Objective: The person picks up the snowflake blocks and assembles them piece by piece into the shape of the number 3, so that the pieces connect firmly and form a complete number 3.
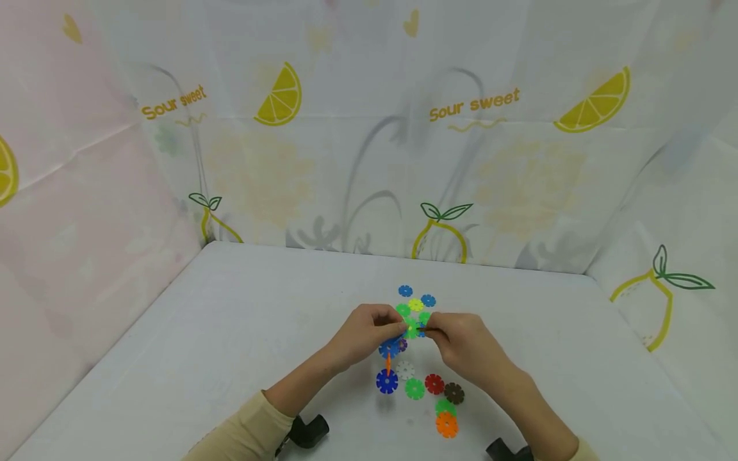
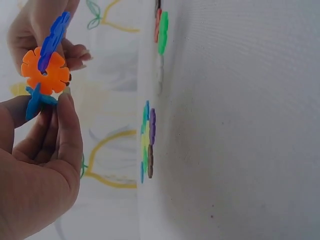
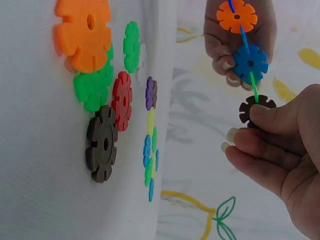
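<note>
Above the white table, both hands hold a chain of notched plastic snowflake discs. My left hand [image 1: 363, 336] grips the chain at a blue disc [image 3: 260, 67]. From there an orange disc [image 2: 31, 70] and a dark blue disc [image 2: 54, 39] hang toward me in the head view. On the other side, a green disc [image 3: 254, 89] seen edge-on joins the blue disc to a brown disc [image 3: 244, 108]. My right hand [image 1: 469, 346] pinches that brown disc between thumb and fingers. The brown disc touches the green one; how deep their slots sit is hidden.
Loose discs lie on the table [image 1: 259, 307] below the hands: a red one [image 1: 434, 388], a dark brown one [image 1: 458, 397], an orange one [image 1: 446, 433], a white one [image 1: 405, 369] and green ones. Farther back sits a cluster with yellow [image 1: 416, 305] and blue [image 1: 405, 291] discs. Printed curtains enclose the table.
</note>
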Demonstrator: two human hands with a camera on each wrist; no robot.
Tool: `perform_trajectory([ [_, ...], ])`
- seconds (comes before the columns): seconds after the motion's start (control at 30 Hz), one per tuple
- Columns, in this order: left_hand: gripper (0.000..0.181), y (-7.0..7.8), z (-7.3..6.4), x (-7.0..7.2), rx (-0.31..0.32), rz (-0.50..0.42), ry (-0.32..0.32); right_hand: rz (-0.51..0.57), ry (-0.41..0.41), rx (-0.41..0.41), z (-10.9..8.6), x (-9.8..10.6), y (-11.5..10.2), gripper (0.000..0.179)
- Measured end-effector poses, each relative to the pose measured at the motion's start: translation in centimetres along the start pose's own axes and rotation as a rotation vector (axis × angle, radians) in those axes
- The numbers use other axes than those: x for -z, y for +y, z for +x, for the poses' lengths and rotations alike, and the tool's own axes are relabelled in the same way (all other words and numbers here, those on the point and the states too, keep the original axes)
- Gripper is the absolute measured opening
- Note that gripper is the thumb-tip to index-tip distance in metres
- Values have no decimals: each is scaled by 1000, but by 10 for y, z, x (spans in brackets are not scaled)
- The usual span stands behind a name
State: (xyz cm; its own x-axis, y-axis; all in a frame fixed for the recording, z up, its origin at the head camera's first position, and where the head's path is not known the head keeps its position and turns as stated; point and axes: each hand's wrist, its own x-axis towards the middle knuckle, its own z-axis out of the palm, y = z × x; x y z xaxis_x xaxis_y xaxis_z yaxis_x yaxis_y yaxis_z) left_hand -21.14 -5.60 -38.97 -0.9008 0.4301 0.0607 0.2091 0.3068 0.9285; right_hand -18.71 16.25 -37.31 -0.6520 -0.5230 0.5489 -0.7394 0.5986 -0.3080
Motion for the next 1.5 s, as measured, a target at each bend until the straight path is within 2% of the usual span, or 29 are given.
perform_trajectory([
  [0.17,14,1,-1,0,-16,7,17,-38,30,51,0,-3,-2,17],
  [0.4,14,3,-2,0,-20,7,26,-78,50,68,0,-3,-4,8],
  [0.6,15,4,-1,0,-18,4,33,-98,77,79,1,-5,-6,18],
  [0.83,15,3,-2,-1,4,-33,45,-19,32,2,2,-2,-7,12],
  [0.93,17,3,-2,-1,8,-48,42,20,28,-12,3,-1,-6,15],
  [1.07,17,1,-1,-1,6,-58,41,49,15,-82,3,1,-4,18],
  [1.2,18,1,0,1,15,-74,62,54,-32,-176,3,4,-1,15],
  [1.27,20,1,0,2,23,-83,70,54,-86,-225,3,5,0,13],
  [1.4,23,2,1,3,36,-111,78,74,-278,-356,3,6,2,11],
  [1.5,24,2,1,3,42,-123,86,88,-431,-418,3,2,4,14],
])
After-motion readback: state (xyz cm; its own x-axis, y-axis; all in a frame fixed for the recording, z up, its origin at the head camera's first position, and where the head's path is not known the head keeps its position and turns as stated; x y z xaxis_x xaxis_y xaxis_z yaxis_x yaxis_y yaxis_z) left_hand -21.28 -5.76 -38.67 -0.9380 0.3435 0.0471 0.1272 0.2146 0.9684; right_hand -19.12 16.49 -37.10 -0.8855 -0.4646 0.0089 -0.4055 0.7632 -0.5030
